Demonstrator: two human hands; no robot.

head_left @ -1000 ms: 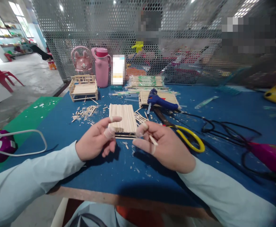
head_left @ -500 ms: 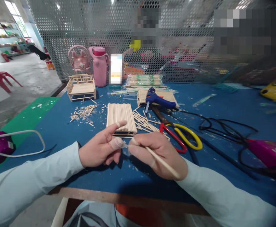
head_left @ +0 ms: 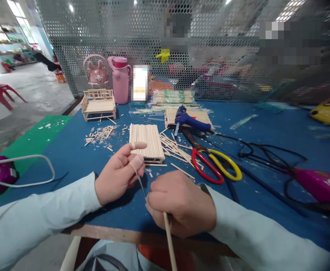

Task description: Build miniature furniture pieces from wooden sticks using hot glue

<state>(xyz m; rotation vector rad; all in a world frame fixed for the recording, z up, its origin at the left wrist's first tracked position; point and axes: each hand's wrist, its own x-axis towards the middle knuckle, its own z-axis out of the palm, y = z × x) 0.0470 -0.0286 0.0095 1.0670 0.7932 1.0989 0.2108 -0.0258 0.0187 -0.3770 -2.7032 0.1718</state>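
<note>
Head view: the right hand (head_left: 182,203) grips a stick (head_left: 169,239) and a strand (head_left: 141,184) stretched from the loosely spread left hand (head_left: 118,177), while beyond on the tabletop (head_left: 69,150) the platform (head_left: 146,141) looks fully slatted, loose sticks (head_left: 177,148) beside it unattached.

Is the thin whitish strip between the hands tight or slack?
Tight, it seems: the thin whitish strip runs almost straight between left thumb and right hand.

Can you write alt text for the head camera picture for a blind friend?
A left hand and right hand stretch a thin strand between them, the right also holding a wooden stick. The blue table bears a slatted stick panel, scissors and a glue gun.
</note>
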